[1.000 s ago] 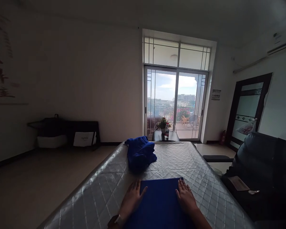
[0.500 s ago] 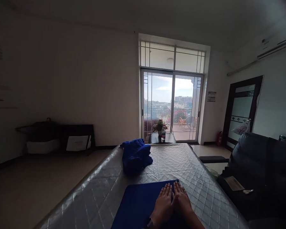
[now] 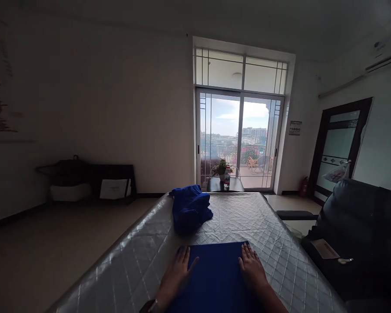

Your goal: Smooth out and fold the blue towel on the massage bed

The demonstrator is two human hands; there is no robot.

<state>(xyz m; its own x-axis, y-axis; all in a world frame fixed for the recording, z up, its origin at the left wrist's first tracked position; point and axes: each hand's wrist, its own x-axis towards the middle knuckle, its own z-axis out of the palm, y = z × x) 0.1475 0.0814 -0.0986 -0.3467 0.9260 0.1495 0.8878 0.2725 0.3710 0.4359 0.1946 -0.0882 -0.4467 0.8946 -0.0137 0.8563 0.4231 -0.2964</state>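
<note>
A flat folded blue cloth lies on the quilted silver mattress right in front of me. My left hand rests open on the cloth's left edge, fingers stretched forward. My right hand lies flat and open on the cloth's right part. A watch shows on my left wrist. Farther along the mattress sits a crumpled heap of blue cloth, apart from both hands.
A dark sofa with a paper on it stands at the right. Beyond the mattress a small dark table carries a plant and a bottle before sliding glass doors. A low dark bench lines the left wall.
Half a second ago both hands lay together on the cloth's right side. My left hand has since slid back to the left edge, and the hands are apart again.
</note>
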